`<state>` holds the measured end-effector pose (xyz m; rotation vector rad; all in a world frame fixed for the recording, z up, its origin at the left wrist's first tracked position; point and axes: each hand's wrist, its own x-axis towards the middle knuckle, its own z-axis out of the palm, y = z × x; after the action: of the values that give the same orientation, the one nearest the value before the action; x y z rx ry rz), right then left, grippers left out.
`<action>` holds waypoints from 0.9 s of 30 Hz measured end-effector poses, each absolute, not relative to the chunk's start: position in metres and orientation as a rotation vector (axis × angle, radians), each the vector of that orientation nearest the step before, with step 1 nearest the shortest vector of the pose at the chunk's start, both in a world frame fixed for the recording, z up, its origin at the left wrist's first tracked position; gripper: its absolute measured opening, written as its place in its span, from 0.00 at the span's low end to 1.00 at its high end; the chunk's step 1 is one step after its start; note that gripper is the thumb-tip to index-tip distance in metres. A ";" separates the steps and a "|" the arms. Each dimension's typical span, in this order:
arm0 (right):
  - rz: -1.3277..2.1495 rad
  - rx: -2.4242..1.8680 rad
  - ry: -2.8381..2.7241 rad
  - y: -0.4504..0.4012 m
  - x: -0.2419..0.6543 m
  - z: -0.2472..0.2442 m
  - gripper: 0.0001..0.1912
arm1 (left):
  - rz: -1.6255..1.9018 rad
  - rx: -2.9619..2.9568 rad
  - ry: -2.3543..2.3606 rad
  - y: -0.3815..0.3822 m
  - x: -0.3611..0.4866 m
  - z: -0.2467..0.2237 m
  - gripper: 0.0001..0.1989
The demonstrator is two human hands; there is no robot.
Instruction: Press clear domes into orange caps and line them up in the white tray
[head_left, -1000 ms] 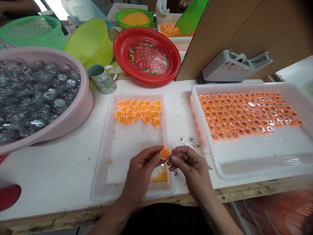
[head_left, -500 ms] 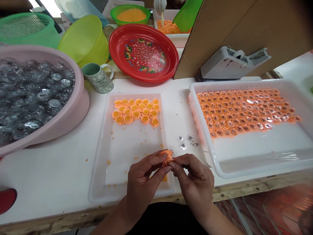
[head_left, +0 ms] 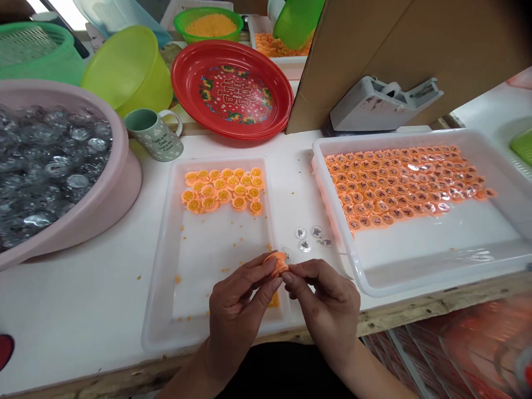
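Observation:
My left hand (head_left: pixel 239 299) grips a small orange plastic cup-shaped piece (head_left: pixel 279 266) with a flared rim, between thumb and fingers. It is tipped on its side above the right edge of the left white tray (head_left: pixel 155 299). The thumb and forefinger of my right hand (head_left: pixel 330 302) pinch the lower rim of the same piece. Just beyond the hands, several clear discs (head_left: pixel 304 245) with dark prints lie on the table. At the back of the left tray stand several like orange cups (head_left: pixel 223 195) holding yellow bits.
The right tray (head_left: pixel 361 277) holds rows of orange cups with printed discs. A pink tub (head_left: pixel 127 149) of clear discs, a mug (head_left: pixel 160 138), a red plate (head_left: pixel 178 83) and a tape dispenser (head_left: pixel 369 105) surround the work. Cardboard (head_left: pixel 374 39) stands upright behind.
The view has shifted slightly, so most things sit further left. Both hands keep hold of the orange cup, with little movement. At the back, the green bowl has moved left over the far tray.

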<state>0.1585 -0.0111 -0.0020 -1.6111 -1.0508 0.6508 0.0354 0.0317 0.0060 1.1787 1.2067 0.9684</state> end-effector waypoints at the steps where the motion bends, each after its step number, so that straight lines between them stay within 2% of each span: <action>1: 0.668 -1.618 -1.046 -0.011 0.159 -0.002 0.04 | 0.973 1.184 1.202 0.032 0.036 0.005 0.11; 6: 0.463 -1.633 -1.207 -0.013 0.161 -0.002 0.07 | 0.943 1.256 1.106 0.036 0.033 0.000 0.09; 11: 0.801 -1.565 -0.974 -0.011 0.160 -0.008 0.04 | 0.960 1.132 1.214 0.033 0.034 0.007 0.09; 15: 0.695 -1.525 -1.068 -0.013 0.156 -0.009 0.07 | 0.933 0.978 1.137 0.033 0.035 0.011 0.14; 19: 0.681 -1.548 -1.084 -0.015 0.154 -0.008 0.09 | 0.883 0.968 1.053 0.039 0.034 0.013 0.09; 27: 0.786 -1.484 -0.947 -0.015 0.146 -0.014 0.09 | 0.905 1.020 1.028 0.037 0.038 0.012 0.06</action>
<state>0.1458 -0.0149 -0.0139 -1.4840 -0.9474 0.7865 0.0381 0.0371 0.0119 1.0198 1.0283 0.9046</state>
